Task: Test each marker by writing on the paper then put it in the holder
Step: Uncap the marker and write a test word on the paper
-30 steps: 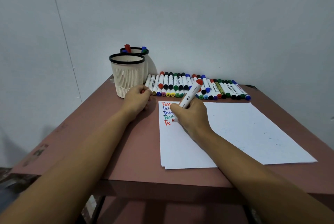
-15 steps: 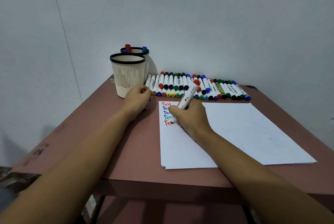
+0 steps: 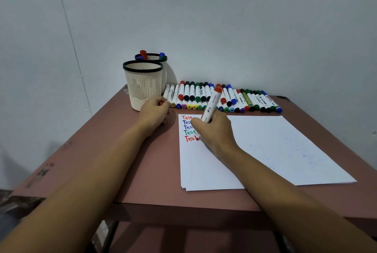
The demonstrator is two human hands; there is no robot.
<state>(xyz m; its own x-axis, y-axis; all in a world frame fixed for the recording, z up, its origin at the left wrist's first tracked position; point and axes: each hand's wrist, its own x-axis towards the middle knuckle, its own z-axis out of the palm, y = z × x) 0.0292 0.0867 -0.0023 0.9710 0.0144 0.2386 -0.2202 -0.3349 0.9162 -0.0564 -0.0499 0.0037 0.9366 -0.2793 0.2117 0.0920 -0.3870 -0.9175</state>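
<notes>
My right hand (image 3: 216, 130) grips a white marker with a red end (image 3: 212, 106), its tip down on the white paper (image 3: 275, 150) at the fifth line of coloured "Test" words (image 3: 188, 130). The red last word reads "Tes" plus a stroke. My left hand (image 3: 156, 113) rests on the table left of the paper, fingers curled around something small and red, likely the cap. A cream holder with a black rim (image 3: 143, 85) stands at the back left. Behind it a second holder (image 3: 153, 58) carries a red and a blue marker.
A row of several capped markers (image 3: 222, 99) lies along the wall behind the paper. The reddish-brown table (image 3: 142, 171) ends in a front edge near me and a left edge. A grey wall closes the back.
The red word has grown from "Te" to "Tes" plus a stroke as my right hand wrote to the right. My left hand has stayed put.
</notes>
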